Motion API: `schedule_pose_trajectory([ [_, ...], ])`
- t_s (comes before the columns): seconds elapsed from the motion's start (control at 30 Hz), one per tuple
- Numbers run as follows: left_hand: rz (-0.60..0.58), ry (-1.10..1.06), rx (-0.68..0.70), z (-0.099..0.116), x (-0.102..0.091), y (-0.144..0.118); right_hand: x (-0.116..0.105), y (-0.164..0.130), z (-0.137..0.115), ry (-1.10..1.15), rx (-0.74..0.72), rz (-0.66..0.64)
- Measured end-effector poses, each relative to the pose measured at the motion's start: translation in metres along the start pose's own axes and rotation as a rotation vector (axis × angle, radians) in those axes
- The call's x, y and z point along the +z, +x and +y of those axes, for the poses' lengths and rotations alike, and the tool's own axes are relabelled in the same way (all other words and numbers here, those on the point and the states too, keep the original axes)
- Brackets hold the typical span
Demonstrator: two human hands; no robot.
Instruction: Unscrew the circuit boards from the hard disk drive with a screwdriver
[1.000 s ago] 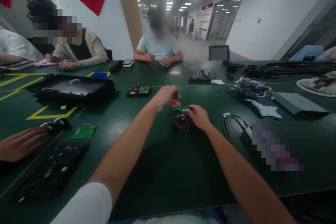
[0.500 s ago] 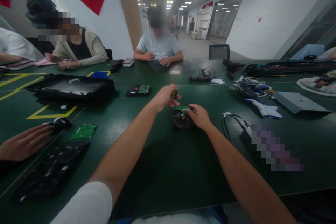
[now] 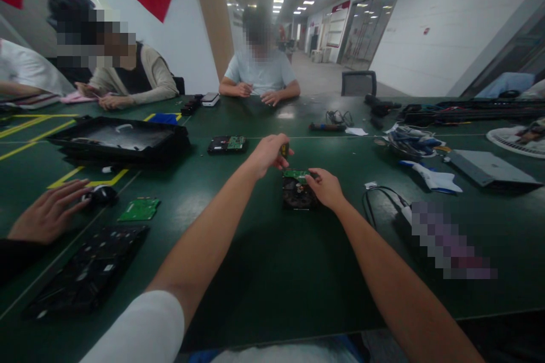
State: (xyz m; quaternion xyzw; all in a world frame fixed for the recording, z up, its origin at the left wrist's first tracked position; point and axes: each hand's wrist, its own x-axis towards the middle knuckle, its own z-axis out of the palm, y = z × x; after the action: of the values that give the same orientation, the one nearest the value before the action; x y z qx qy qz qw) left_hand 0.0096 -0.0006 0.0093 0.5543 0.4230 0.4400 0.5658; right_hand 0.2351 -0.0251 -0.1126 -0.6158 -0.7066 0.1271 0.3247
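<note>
A long green desk (image 3: 272,272) fills a bright corridor workroom where several people sit. At far left, a co-worker's hand (image 3: 46,212) rests by a black tray (image 3: 119,142) holding a pale sheet. At centre, the left hand (image 3: 267,154) grips a small dark tool (image 3: 284,151) just above the hard drive (image 3: 298,191), whose green board end points away; the right hand (image 3: 326,188) pinches that drive's right edge.
</note>
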Motion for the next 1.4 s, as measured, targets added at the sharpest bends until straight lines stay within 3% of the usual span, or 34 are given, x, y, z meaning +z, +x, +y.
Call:
schedule_pose_trajectory([
  [0.3, 0.077, 0.02, 0.025, 0.0013, -0.0006, -0.0002, -0.0004, -0.0001, -0.0011, 0.001, 0.0, 0.001],
  [0.5, 0.004, -0.064, -0.043, 0.0001, -0.001, 0.0008, 0.0003, -0.0004, -0.0008, 0.017, 0.003, 0.008],
  [0.63, 0.019, -0.124, -0.079, -0.0027, -0.0024, 0.0048, -0.0006, -0.0012, -0.0012, 0.021, 0.001, 0.005],
  [0.8, 0.067, -0.086, -0.045, -0.0032, -0.0037, 0.0063, -0.0013, -0.0017, -0.0024, 0.013, -0.008, 0.009],
  [1.17, 0.042, -0.123, -0.077, -0.004, -0.0058, 0.0067, -0.0001, -0.0005, -0.0012, 0.016, 0.004, 0.004],
  [1.4, 0.076, -0.029, -0.006, -0.0025, -0.0071, 0.0053, -0.0013, -0.001, -0.0016, 0.015, -0.001, -0.004],
])
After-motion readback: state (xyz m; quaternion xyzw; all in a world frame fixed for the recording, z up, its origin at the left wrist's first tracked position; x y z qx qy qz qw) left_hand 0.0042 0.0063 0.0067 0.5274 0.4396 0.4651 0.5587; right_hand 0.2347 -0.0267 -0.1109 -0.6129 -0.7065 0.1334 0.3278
